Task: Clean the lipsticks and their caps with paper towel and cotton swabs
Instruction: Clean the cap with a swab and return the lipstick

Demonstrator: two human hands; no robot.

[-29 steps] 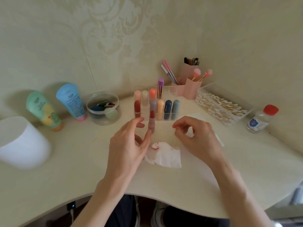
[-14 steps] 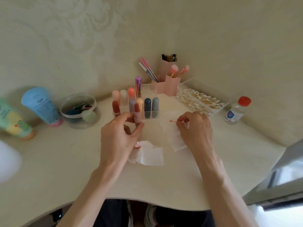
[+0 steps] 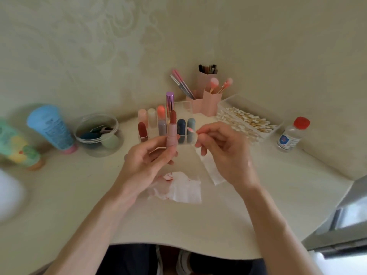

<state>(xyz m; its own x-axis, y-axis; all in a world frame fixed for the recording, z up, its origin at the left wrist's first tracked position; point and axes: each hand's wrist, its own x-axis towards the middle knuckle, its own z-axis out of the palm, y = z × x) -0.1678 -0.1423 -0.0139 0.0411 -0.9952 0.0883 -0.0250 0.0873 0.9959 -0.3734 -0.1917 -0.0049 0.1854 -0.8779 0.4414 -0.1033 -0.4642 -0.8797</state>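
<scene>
Stained paper towel (image 3: pixel 178 190) flat on bench (image 3: pixel 79 195), handy for wiping. Left hand (image 3: pixel 145 163) grip curled round uncapped lipstick (image 3: pixel 172 132), upright above bench, bullet exposed. Right hand (image 3: pixel 224 153) grip pinches cotton swab (image 3: pixel 191 131), tip aimed at tube. Swab tray (image 3: pixel 256 107) beyond.

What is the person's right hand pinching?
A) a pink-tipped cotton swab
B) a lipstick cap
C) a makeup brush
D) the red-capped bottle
A: the right hand pinches a cotton swab, its tip stained pink, near the uncapped lipstick held by the left hand.
</scene>
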